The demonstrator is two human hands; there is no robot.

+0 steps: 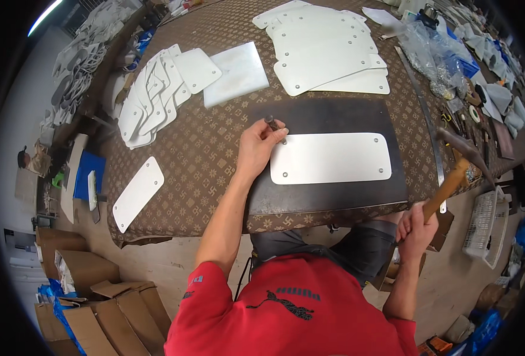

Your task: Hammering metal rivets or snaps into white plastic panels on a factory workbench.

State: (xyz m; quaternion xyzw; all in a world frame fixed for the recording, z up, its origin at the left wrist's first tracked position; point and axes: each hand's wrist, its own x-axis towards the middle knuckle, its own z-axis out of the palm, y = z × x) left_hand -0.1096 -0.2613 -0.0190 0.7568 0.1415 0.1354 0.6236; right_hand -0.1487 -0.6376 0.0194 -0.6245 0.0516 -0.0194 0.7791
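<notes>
A white rounded rectangular panel [327, 159] with a metal eyelet near each corner lies flat on a dark metal plate [357, 199]. My left hand [257, 145] pinches a short dark metal punch [270, 122] over the panel's far left corner, by the eyelet there. The punch's lower tip is hidden by my fingers. Off to the right, my right hand [417, 228] is wrapped round the wooden handle of a hammer [447, 187]. The hammer's dark metal head is raised at the table's right side, apart from the panel and punch.
A similar white piece [138, 194] lies at the left of the patterned brown tablecloth [185, 172]. Fanned white pieces [161, 89], a pale slab [235, 74] and stacked larger panels [327, 50] sit farther back. A metal ruler [419, 101] and bags of small parts [434, 59] are at right.
</notes>
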